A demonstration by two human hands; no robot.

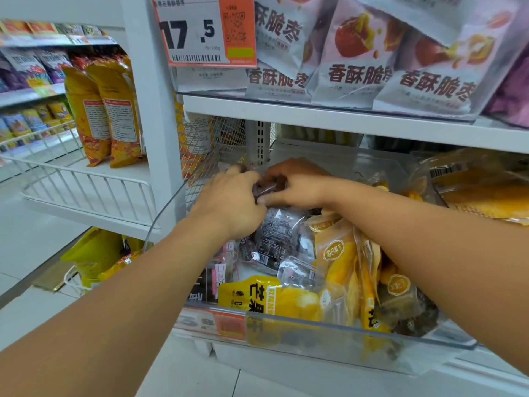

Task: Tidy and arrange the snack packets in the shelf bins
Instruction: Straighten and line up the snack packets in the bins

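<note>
From the head view, your left hand and right hand meet at the back of the clear bin on the lower shelf, both with fingers curled and clamped on one dark snack packet held between them, above the pile. Below that packet, a dark clear-wrapped packet leans on yellow mango packets, and another yellow packet lies flat against the bin's front wall. Above the bin, white jujube packets fill the upper shelf beside a price tag.

The risk, as it looks: your forearms cross low over the pile, so drawing the packet out could drag the leaning mango packets over or tip them past the bin's front wall. The slick wrapper could also slide out of the pinch.
</note>
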